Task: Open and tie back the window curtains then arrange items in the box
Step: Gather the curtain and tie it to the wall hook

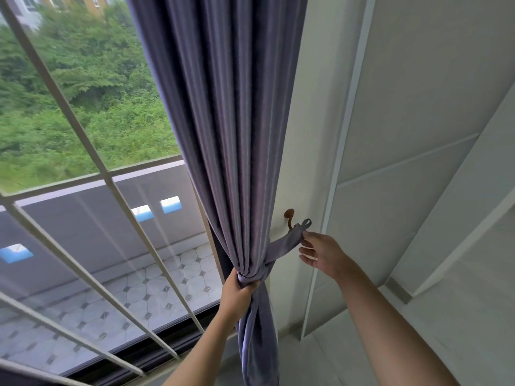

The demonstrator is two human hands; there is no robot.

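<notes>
A purple curtain (223,135) beside the window (106,174) is gripped at its gathered waist by the left hand (239,296), a tie-back (284,243) wrapped around it. The tie-back's loop (306,223), at a brown wall hook (289,215), is touched by the open right hand (323,254). The loop should be seated fully before the bunch is released.

Pale indoor floor (320,366) runs beneath the hanging curtain (223,107), contact unseen.

Plain purple-grey curtain (223,121), matching tieback (284,242), brown hook (289,215), white wall (418,93).
</notes>
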